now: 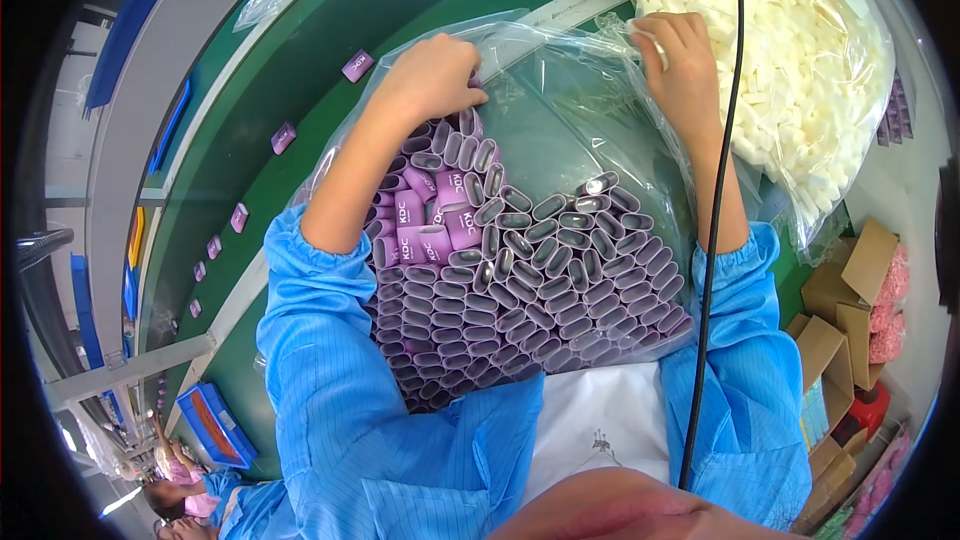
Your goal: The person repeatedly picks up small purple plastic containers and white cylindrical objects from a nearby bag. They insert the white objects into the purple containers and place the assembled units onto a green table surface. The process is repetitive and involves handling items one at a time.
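A clear plastic bag [570, 130] lies spread in front of me, its near part filled with rows of hollow oval purple casings [570, 290]. Most stand on end with their dark grey openings up; several lie on their sides at the left [425, 215]. My left hand [428, 80] is over the far left of the rows, fingers curled down round a purple casing that they mostly hide. At the bag's far right edge, my right hand [683, 75] is closed, thumb and fingers pinching the clear film.
Loose purple casings [284, 138] sit spaced along a curving green conveyor [300, 90] at the left. A large bag of cream-white pieces [790, 70] stands far right. A black cable [722, 190] hangs before my right arm. Cardboard boxes [845, 285] lie lower right. Another person [215, 500] is lower left.
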Available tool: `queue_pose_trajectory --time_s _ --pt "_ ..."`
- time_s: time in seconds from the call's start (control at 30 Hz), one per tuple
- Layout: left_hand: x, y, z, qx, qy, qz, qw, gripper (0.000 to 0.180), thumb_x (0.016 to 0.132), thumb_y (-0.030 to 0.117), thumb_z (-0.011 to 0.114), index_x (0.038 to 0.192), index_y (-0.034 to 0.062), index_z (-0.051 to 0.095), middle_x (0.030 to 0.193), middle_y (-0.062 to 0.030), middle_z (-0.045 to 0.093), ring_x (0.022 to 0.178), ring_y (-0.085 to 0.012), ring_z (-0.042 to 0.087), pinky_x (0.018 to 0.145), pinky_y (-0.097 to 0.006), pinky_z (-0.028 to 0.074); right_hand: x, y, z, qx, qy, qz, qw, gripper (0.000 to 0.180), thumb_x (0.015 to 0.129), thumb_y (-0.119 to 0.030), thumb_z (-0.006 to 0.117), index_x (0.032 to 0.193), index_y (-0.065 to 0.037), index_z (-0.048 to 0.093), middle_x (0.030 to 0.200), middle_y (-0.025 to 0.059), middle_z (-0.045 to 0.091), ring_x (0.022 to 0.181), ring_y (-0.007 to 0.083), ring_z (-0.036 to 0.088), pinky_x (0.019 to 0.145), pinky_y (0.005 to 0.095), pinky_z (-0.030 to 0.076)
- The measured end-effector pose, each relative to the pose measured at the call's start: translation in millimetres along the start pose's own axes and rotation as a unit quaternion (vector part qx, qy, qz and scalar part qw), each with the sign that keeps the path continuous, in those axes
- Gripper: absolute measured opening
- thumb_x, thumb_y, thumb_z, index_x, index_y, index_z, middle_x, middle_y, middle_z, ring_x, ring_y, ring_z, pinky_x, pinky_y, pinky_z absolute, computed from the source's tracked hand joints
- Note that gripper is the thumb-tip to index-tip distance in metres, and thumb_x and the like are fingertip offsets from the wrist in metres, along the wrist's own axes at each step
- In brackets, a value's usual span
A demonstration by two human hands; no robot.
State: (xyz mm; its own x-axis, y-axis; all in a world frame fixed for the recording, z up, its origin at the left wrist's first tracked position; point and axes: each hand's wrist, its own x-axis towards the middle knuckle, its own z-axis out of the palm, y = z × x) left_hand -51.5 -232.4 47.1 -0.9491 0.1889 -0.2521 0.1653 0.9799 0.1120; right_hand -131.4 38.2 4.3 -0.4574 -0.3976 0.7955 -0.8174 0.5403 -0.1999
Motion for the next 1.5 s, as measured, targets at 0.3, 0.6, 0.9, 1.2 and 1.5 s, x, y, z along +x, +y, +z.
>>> queue_pose_trajectory --time_s 0.3,0.6,0.9,1.2,1.5 --pt "9 21 -2 -0.513 0.157 0.068 0.841 0.022 0.086 0.014 0.068 0.103 0.0008 0.068 0.094 -0.0088 0.069 0.089 -0.0143 0.064 0.083 -0.028 0.049 -4 -47 3 0.328 -0.028 0.176 0.928 0.016 0.08 -0.001 0.068 0.096 -0.002 0.067 0.094 0.0076 0.065 0.082 0.0178 0.061 0.074 0.0285 0.049" --pt "7 47 25 -0.554 0.188 0.103 0.804 0.03 0.082 0.007 0.072 0.111 -0.0004 0.066 0.108 -0.006 0.066 0.097 -0.0126 0.061 0.086 -0.027 0.05 -9 -55 4 0.475 -0.014 0.228 0.85 0.011 0.083 0.002 0.066 0.094 0.003 0.067 0.095 0.0101 0.064 0.087 0.0164 0.062 0.078 0.0282 0.051" --pt "2 55 26 -0.665 0.132 0.075 0.732 0.027 0.087 0.01 0.068 0.11 -0.0034 0.066 0.107 -0.01 0.066 0.092 -0.0144 0.063 0.082 -0.028 0.052 -12 -54 4 0.475 0.021 0.204 0.856 0.009 0.078 0.003 0.07 0.086 0.002 0.067 0.093 0.0099 0.064 0.083 0.0169 0.062 0.072 0.0289 0.05" --pt "1 56 37 -0.719 0.12 0.083 0.68 0.032 0.092 0.014 0.062 0.117 -0.0049 0.061 0.106 -0.0111 0.066 0.09 -0.0161 0.064 0.081 -0.03 0.055 -12 -60 8 0.376 0.047 0.109 0.919 0.01 0.076 0.001 0.072 0.082 0.001 0.064 0.091 0.0117 0.062 0.082 0.0223 0.061 0.071 0.0299 0.048" --pt "-3 66 36 -0.794 0.079 0.063 0.599 0.031 0.092 0.015 0.061 0.115 -0.0057 0.061 0.104 -0.0114 0.065 0.09 -0.0156 0.065 0.082 -0.029 0.056 -12 -62 12 0.306 0.06 0.058 0.949 0.017 0.078 -0.001 0.071 0.089 0.0 0.058 0.093 0.0128 0.06 0.082 0.0224 0.06 0.073 0.0308 0.049"
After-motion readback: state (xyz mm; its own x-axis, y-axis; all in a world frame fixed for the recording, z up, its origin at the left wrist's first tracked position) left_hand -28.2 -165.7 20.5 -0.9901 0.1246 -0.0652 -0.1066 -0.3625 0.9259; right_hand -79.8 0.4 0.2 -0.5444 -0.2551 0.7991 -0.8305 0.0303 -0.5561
